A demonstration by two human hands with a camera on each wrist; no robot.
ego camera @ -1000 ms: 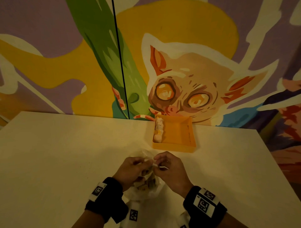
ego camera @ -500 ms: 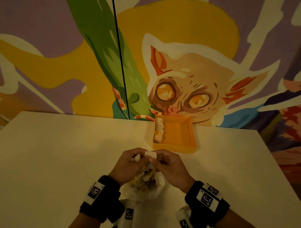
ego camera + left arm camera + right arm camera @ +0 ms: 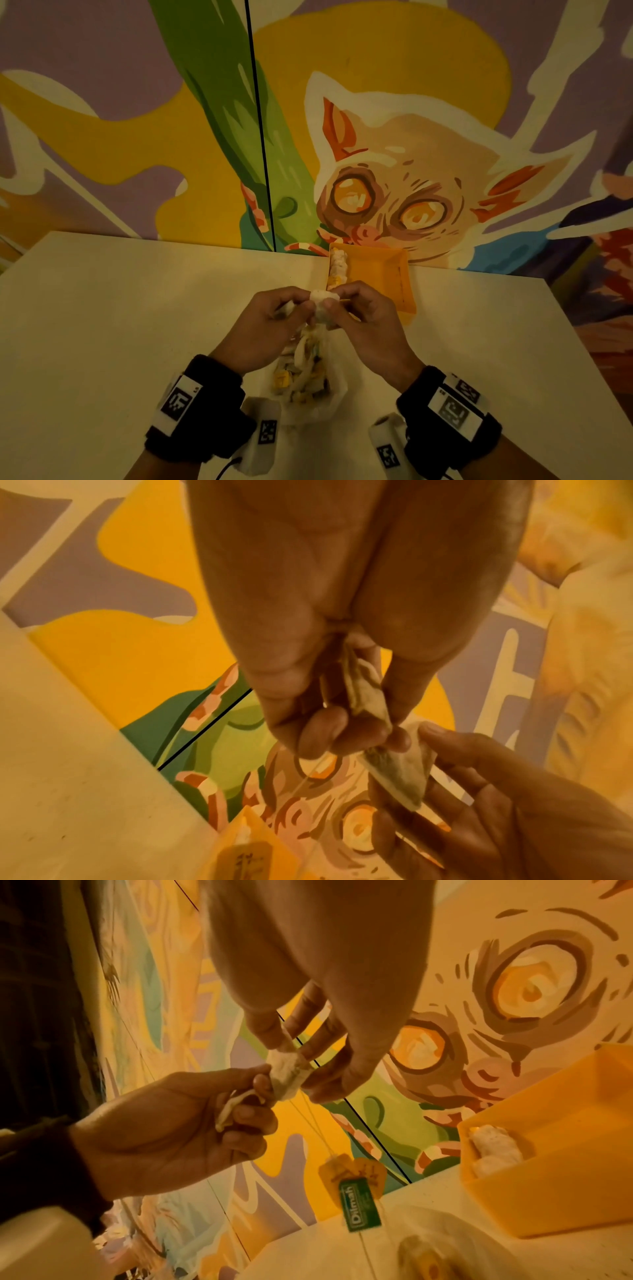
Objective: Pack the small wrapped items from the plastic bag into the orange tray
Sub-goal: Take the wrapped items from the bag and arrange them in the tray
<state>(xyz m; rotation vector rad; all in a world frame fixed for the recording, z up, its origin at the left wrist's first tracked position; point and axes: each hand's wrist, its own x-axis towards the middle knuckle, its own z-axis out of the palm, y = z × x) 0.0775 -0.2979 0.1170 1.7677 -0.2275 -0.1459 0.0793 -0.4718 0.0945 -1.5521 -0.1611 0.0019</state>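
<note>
Above the clear plastic bag point(image 3: 305, 380) of tea bags, my two hands meet. My right hand point(image 3: 366, 322) pinches a small white tea bag point(image 3: 322, 306) by thumb and fingertips, seen close in the right wrist view as tea bag point(image 3: 287, 1074). My left hand point(image 3: 274, 318) touches the same tea bag and grips a second, folded tea bag point(image 3: 236, 1110) in its curled fingers. Strings hang down to a green tag point(image 3: 359, 1204). The orange tray point(image 3: 387, 274) stands just beyond my hands, with a row of wrapped items point(image 3: 338, 267) along its left wall.
The pale table point(image 3: 137, 325) runs to a painted mural wall point(image 3: 394, 154) directly behind the tray. The table's right edge point(image 3: 575, 342) drops off close to my right arm.
Both hands have risen from the bag's mouth and moved forward toward the tray. The white tea bag has come up out of the bag between them, strings trailing.
</note>
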